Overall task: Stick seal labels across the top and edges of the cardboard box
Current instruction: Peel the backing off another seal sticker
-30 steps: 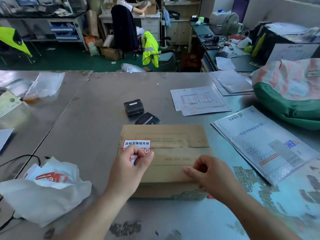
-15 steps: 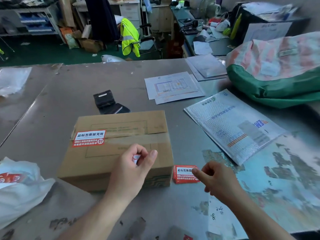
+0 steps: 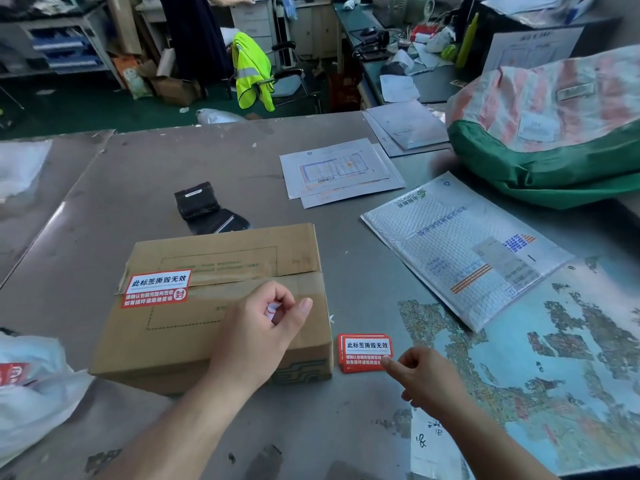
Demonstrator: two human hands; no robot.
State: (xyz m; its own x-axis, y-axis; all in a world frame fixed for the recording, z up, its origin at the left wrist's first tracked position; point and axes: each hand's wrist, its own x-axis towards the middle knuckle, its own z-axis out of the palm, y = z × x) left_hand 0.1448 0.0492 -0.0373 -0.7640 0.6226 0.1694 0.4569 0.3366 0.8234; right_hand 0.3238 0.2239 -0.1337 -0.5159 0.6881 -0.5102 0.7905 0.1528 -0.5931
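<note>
A taped brown cardboard box point(image 3: 221, 271) lies on the grey table point(image 3: 131, 168). One red-and-white seal label point(image 3: 156, 289) is stuck at the left end of its top seam. My left hand point(image 3: 258, 327) hovers over the box's near right part, its curled fingers pinching a small crumpled scrap of white backing paper point(image 3: 273, 310). A small stack of red seal labels point(image 3: 363, 351) lies on the table just right of the box. My right hand point(image 3: 419, 379) has its fingers curled, and one fingertip touches the stack's near right corner.
A black label printer point(image 3: 204, 209) sits behind the box. Printed sheets point(image 3: 339, 171), a bubble mailer point(image 3: 464, 247) and a green-and-striped sack point(image 3: 554, 133) lie to the right. A map point(image 3: 554, 358) covers the right table area. A white plastic bag point(image 3: 31, 393) lies at the near left.
My left hand came off the stuck label with the backing scrap. My right hand left the box front and reached the label stack. The view shifted right.
</note>
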